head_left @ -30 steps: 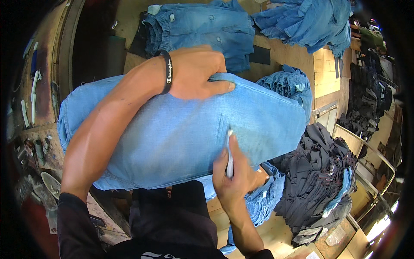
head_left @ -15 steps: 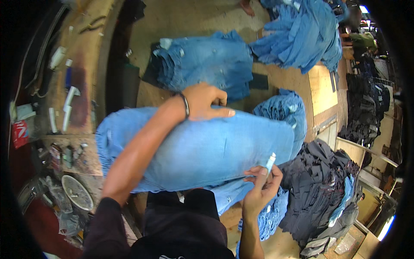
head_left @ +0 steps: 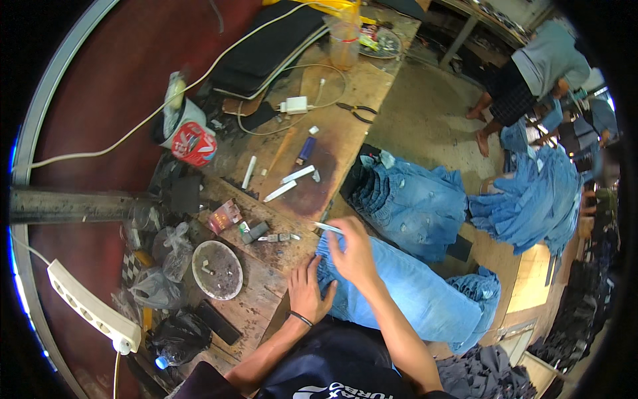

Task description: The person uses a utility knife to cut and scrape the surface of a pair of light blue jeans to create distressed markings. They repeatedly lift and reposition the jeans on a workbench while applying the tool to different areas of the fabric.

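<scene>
Two hands work on a pair of light-blue jeans (head_left: 425, 292) that lies across the wooden worktop (head_left: 345, 139), near its front edge, just below a stack of folded jeans (head_left: 412, 199). The left hand (head_left: 308, 290) lies flat, fingers spread, pressing the end of the jeans against the worktop and holding nothing. The right hand (head_left: 354, 251) rests on the same end, fingers closed around a thin white marking stick (head_left: 327, 227) whose tip points left. An ashtray (head_left: 216, 269) sits well left of the hands, with white chalk sticks (head_left: 289, 183) further back on the worktop.
</scene>
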`<state>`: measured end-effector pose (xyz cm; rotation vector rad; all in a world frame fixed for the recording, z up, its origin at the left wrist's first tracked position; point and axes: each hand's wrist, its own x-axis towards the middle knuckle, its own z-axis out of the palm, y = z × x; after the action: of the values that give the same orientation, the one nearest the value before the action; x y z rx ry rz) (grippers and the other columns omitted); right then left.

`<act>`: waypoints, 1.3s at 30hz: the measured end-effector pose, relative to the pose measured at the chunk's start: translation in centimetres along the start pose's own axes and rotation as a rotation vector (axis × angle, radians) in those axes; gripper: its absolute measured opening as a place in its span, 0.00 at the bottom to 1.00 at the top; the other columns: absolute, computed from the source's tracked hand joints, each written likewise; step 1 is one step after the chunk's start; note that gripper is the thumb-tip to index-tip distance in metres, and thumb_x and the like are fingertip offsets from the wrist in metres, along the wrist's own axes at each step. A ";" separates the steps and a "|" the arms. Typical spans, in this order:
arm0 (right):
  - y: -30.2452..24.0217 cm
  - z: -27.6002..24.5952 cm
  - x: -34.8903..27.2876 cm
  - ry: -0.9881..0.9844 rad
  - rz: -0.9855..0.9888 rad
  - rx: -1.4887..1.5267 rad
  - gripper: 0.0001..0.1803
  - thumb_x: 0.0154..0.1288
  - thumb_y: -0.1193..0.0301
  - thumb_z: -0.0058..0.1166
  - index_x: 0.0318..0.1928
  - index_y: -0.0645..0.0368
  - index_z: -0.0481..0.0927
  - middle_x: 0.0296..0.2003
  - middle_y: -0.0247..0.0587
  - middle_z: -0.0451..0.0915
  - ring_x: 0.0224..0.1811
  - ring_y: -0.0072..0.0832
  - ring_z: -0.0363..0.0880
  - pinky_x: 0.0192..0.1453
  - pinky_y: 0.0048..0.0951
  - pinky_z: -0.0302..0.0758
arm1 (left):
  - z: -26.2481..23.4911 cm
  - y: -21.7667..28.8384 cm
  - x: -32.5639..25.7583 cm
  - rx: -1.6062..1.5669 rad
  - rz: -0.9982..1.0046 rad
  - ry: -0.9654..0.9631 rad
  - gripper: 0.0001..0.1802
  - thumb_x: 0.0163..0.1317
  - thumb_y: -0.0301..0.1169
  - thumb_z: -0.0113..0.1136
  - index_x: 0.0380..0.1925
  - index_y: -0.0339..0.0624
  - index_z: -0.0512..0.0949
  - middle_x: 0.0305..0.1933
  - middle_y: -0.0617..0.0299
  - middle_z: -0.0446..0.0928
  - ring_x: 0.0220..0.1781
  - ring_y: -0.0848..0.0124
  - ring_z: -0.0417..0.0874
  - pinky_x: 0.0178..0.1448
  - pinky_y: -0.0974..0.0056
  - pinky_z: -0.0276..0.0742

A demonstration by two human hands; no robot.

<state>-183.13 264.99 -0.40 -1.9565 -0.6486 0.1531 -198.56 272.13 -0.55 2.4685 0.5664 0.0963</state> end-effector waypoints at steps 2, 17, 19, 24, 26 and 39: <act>-0.1 4.4 2.8 -0.106 0.019 -0.088 0.09 0.67 0.73 0.64 0.46 0.57 0.86 0.42 0.44 0.81 0.49 0.49 0.76 0.55 0.47 0.73 | 0.1 0.0 0.0 -0.037 -0.067 -0.040 0.43 0.59 0.38 0.74 0.70 0.31 0.66 0.70 0.39 0.70 0.69 0.41 0.71 0.73 0.40 0.65; -4.2 9.4 4.1 -0.721 -0.180 -0.580 0.19 0.67 0.68 0.63 0.55 0.61 0.81 0.54 0.49 0.83 0.64 0.45 0.76 0.63 0.48 0.74 | 1.7 -4.2 1.0 -0.449 0.035 -0.688 0.30 0.63 0.46 0.73 0.60 0.41 0.80 0.57 0.45 0.85 0.63 0.46 0.84 0.67 0.48 0.78; -5.0 6.2 3.6 -0.643 -0.183 -0.491 0.17 0.68 0.69 0.61 0.55 0.62 0.80 0.47 0.51 0.86 0.56 0.48 0.83 0.58 0.49 0.78 | 1.9 -3.3 2.0 -0.494 0.199 -0.843 0.28 0.67 0.45 0.71 0.61 0.41 0.80 0.60 0.48 0.84 0.66 0.52 0.82 0.71 0.51 0.75; -4.0 -9.2 -1.4 -0.192 0.206 0.031 0.20 0.72 0.65 0.65 0.60 0.59 0.80 0.46 0.55 0.88 0.48 0.46 0.90 0.52 0.44 0.85 | 5.1 2.0 5.9 -0.732 0.490 -0.641 0.21 0.68 0.37 0.64 0.56 0.37 0.82 0.59 0.43 0.83 0.66 0.52 0.81 0.71 0.47 0.74; -1.1 -15.8 -4.6 0.177 0.223 -0.075 0.14 0.72 0.73 0.65 0.56 0.62 0.84 0.45 0.44 0.89 0.43 0.27 0.89 0.49 0.31 0.84 | 7.3 5.9 5.4 -0.655 0.158 -0.702 0.16 0.66 0.32 0.62 0.50 0.34 0.83 0.50 0.49 0.85 0.56 0.53 0.84 0.65 0.51 0.76; 8.8 -20.8 -32.7 0.908 0.763 0.313 0.13 0.81 0.72 0.56 0.57 0.63 0.70 0.37 0.35 0.79 0.32 0.19 0.79 0.36 0.21 0.77 | 7.8 9.0 0.2 -0.648 -0.051 -0.740 0.45 0.62 0.36 0.78 0.73 0.29 0.66 0.72 0.50 0.75 0.75 0.60 0.73 0.81 0.56 0.63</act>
<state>-199.59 229.00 -3.95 -1.6340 0.6832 -0.1644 -193.44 261.39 -1.80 1.6813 0.2133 -0.5478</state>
